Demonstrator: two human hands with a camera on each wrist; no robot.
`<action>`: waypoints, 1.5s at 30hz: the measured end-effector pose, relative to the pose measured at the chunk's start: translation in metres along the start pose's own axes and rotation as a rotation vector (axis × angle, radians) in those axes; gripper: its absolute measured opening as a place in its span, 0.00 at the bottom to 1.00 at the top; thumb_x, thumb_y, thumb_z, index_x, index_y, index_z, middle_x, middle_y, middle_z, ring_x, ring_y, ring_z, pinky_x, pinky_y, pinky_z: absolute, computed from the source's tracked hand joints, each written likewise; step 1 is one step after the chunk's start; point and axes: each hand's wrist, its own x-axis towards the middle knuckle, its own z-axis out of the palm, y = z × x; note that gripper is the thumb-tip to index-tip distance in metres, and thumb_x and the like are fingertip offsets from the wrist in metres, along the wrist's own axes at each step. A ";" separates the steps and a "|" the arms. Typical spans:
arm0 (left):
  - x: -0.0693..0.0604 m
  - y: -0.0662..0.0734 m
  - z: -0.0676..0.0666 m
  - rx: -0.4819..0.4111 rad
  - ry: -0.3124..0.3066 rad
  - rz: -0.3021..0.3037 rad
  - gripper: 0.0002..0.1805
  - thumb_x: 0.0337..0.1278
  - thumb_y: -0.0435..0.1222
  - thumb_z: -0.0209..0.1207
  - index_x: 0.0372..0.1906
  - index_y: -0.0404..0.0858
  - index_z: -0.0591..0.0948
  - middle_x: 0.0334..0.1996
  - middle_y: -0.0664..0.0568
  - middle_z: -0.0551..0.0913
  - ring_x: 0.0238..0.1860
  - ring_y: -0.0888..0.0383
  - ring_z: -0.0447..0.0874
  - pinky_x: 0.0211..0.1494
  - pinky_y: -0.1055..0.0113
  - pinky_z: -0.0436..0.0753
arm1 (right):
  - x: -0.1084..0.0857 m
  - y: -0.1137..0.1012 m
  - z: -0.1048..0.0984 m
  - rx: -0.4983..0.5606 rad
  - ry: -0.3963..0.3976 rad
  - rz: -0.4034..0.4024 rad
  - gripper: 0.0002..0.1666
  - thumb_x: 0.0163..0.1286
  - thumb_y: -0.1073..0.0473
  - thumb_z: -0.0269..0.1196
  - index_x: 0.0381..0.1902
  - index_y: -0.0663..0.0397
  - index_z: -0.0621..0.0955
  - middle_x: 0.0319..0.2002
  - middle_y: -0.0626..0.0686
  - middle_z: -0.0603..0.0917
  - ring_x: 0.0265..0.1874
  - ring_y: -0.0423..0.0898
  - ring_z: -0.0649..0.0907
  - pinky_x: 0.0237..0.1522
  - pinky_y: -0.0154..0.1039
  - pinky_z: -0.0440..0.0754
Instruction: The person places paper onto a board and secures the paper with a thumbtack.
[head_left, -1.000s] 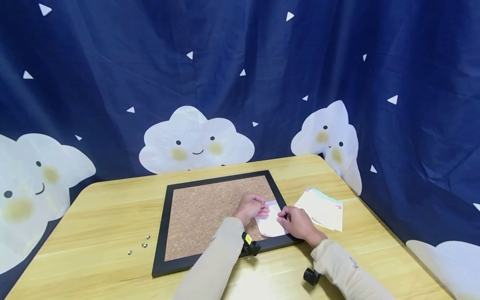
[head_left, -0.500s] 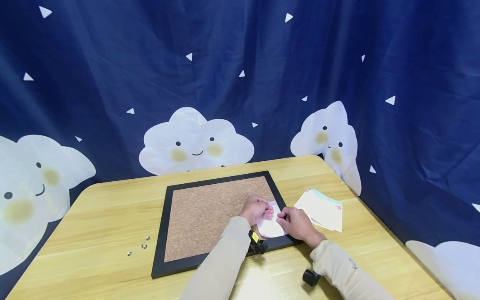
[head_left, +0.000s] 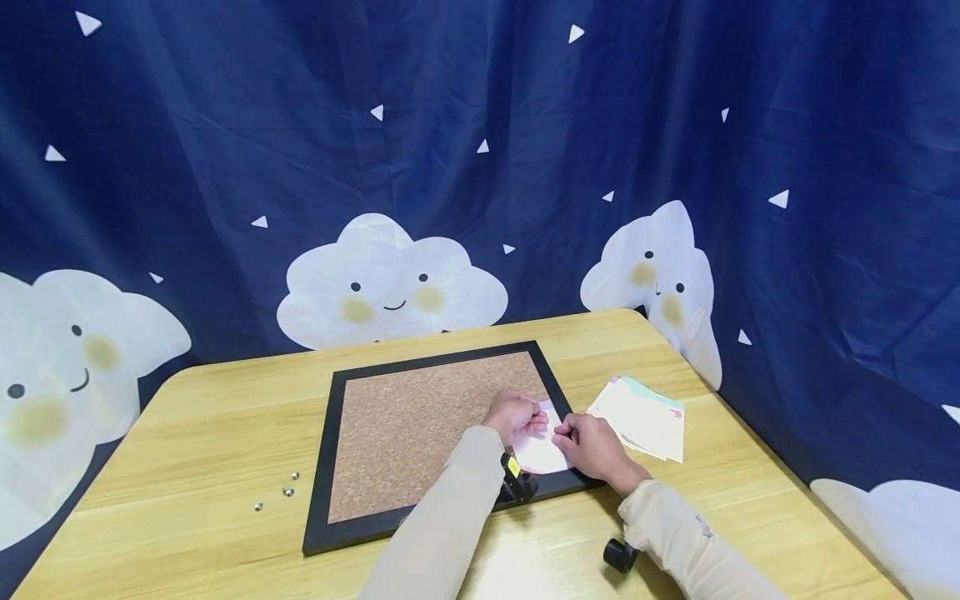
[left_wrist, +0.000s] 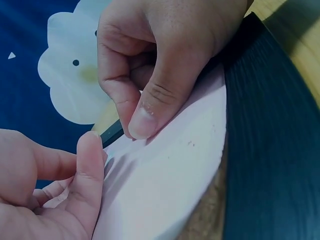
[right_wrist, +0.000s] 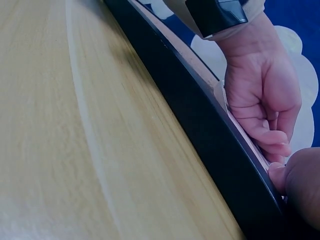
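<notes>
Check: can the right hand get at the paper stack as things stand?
Likely yes: the right hand is beside the paper stack, nothing visible between them. But it's busy at the white card, which it would probably leave first.

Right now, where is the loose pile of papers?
In the head view, the pile of papers lies on the table, just right of the corkboard and near the right hand.
</notes>
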 end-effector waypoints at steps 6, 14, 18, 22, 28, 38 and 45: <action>0.003 0.001 0.003 0.002 0.016 -0.018 0.07 0.61 0.20 0.52 0.40 0.24 0.79 0.24 0.43 0.81 0.19 0.61 0.79 0.31 0.70 0.85 | -0.001 0.000 -0.001 0.008 -0.001 -0.001 0.05 0.58 0.65 0.70 0.26 0.52 0.83 0.13 0.40 0.70 0.15 0.36 0.69 0.19 0.33 0.68; 0.004 0.005 0.005 0.003 0.051 -0.046 0.09 0.61 0.20 0.53 0.45 0.23 0.77 0.22 0.44 0.80 0.17 0.62 0.78 0.26 0.74 0.83 | 0.000 0.000 -0.001 0.007 0.002 -0.008 0.05 0.58 0.65 0.70 0.26 0.52 0.83 0.14 0.40 0.70 0.15 0.36 0.70 0.19 0.34 0.68; 0.002 0.007 0.007 0.026 0.064 -0.056 0.06 0.59 0.20 0.54 0.39 0.24 0.80 0.17 0.47 0.78 0.14 0.64 0.73 0.19 0.77 0.77 | 0.000 0.001 0.000 0.007 0.002 -0.009 0.05 0.58 0.64 0.70 0.26 0.51 0.83 0.14 0.39 0.70 0.15 0.35 0.70 0.19 0.34 0.68; 0.001 0.008 0.008 0.097 0.050 -0.047 0.08 0.59 0.22 0.55 0.27 0.31 0.80 0.14 0.51 0.75 0.13 0.64 0.65 0.14 0.77 0.63 | -0.001 0.002 0.000 0.008 -0.004 0.000 0.05 0.58 0.64 0.70 0.26 0.51 0.83 0.13 0.39 0.70 0.15 0.35 0.70 0.19 0.33 0.68; 0.001 0.007 0.008 0.138 0.052 -0.016 0.09 0.59 0.24 0.56 0.25 0.36 0.77 0.14 0.53 0.75 0.12 0.64 0.61 0.13 0.76 0.60 | 0.000 0.002 0.000 0.016 -0.003 0.002 0.05 0.58 0.64 0.70 0.27 0.51 0.83 0.13 0.39 0.70 0.15 0.35 0.70 0.19 0.34 0.68; 0.004 0.006 0.010 0.213 0.130 -0.043 0.07 0.57 0.25 0.58 0.26 0.34 0.83 0.13 0.53 0.78 0.10 0.64 0.63 0.11 0.76 0.60 | 0.000 0.004 0.001 0.019 -0.004 0.004 0.05 0.59 0.64 0.70 0.27 0.51 0.83 0.13 0.39 0.70 0.15 0.35 0.70 0.19 0.33 0.68; 0.004 0.008 0.011 0.205 0.140 -0.061 0.08 0.55 0.24 0.58 0.24 0.32 0.83 0.13 0.52 0.79 0.10 0.66 0.65 0.12 0.78 0.62 | 0.000 0.002 0.000 0.016 -0.002 0.018 0.05 0.59 0.64 0.70 0.27 0.50 0.83 0.14 0.39 0.70 0.16 0.36 0.70 0.19 0.34 0.68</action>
